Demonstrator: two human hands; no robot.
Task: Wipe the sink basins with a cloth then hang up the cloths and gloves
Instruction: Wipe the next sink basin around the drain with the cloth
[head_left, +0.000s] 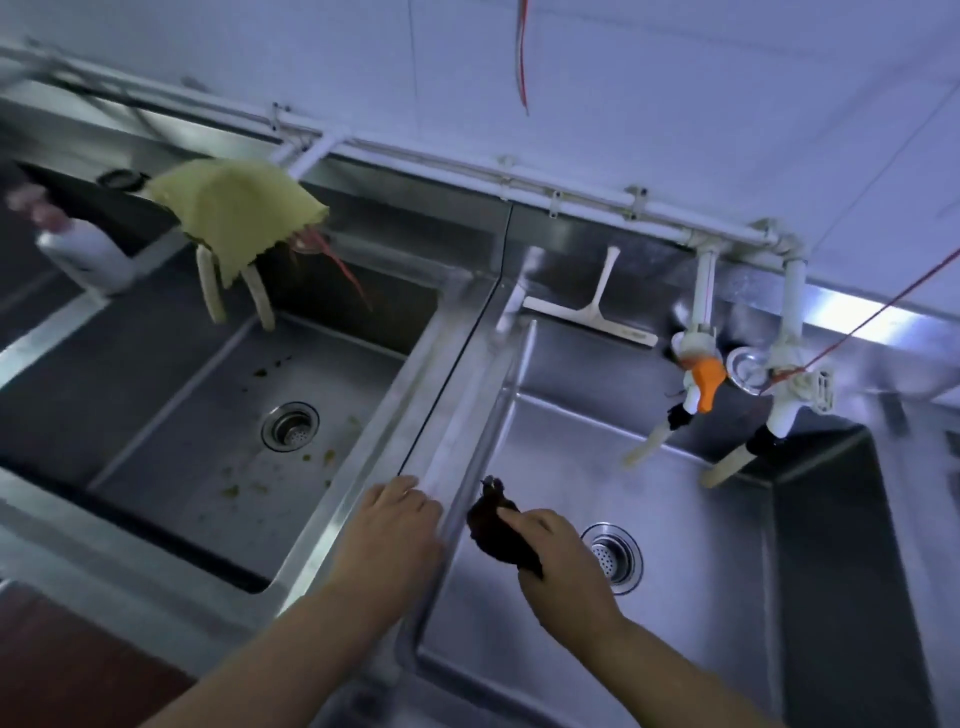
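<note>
The right hand (558, 551) grips a dark cloth (496, 535), fingers curled round it, inside the right basin (691, 597), against the basin's left wall and just left of its drain (613, 557). The left hand (392, 525) rests with fingers fairly straight on the steel divider (457, 415) between the two basins, holding nothing. The left basin (171, 415) has green scraps scattered around its own drain (290, 426). A yellow cloth (234, 218) is draped over the taps above that basin, with two pale spouts (215, 291) sticking out below it. On the ledge behind the right basin lies a white squeegee (592, 312). Two white taps hang over the right basin's far corner, one with an orange handle (706, 382), and a red cord (857, 327) runs to the other. A white bottle (85, 254) stands on the rim at far left, blurred
</note>
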